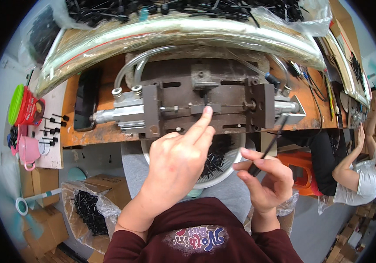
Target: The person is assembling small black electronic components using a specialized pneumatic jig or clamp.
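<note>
A metal clamping jig point(153, 111) with a cylinder at each side lies across the bench in front of me. My left hand point(174, 160) reaches over its middle, index finger stretched out and the other fingers loosely bent. That fingertip rests at a small dark block point(199, 108) in the jig's centre; whatever lies under the tip is hidden. Lower and to the right, my right hand point(269, 182) pinches a thin black rod with a thicker end point(275, 142) between thumb and fingers. The rod tilts up toward the jig's right cylinder point(284, 107).
Between my knees stands a white basket point(227, 172) of black rods. More black parts point(188, 8) are heaped behind the jig, and others fill a plastic-lined box point(90, 212) at lower left. A phone point(87, 98) lies left on the bench. Another person point(358, 179) sits at right.
</note>
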Demonstrator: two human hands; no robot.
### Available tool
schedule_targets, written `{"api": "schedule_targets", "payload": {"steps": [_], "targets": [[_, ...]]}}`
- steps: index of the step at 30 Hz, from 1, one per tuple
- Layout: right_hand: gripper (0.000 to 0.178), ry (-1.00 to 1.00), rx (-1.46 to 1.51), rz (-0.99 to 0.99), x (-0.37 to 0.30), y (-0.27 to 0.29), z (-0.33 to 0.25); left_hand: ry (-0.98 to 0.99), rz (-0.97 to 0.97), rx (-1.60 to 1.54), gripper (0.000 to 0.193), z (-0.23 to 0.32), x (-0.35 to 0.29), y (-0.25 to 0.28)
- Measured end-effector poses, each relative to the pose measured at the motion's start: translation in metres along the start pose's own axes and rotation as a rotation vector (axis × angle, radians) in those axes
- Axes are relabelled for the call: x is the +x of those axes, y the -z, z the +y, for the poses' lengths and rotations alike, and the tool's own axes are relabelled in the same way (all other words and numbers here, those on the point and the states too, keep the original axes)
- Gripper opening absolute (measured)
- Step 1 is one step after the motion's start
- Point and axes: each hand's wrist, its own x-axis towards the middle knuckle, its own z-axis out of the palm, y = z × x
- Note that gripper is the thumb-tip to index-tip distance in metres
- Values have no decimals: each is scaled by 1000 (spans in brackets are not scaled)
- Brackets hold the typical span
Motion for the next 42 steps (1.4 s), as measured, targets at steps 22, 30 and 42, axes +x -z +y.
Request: {"api": "schedule_targets", "payload": {"steps": [22, 30, 42], "targets": [[27, 178, -873, -309, 47, -45, 4, 120, -679, -441, 22, -20, -97, -38], [24, 198, -863, -324, 49, -44, 10, 96, -657, -452, 19, -22, -108, -62], [16, 288, -925, -299, 46, -45, 12, 212, -514, -400, 22, -21, -120, -80]]}}
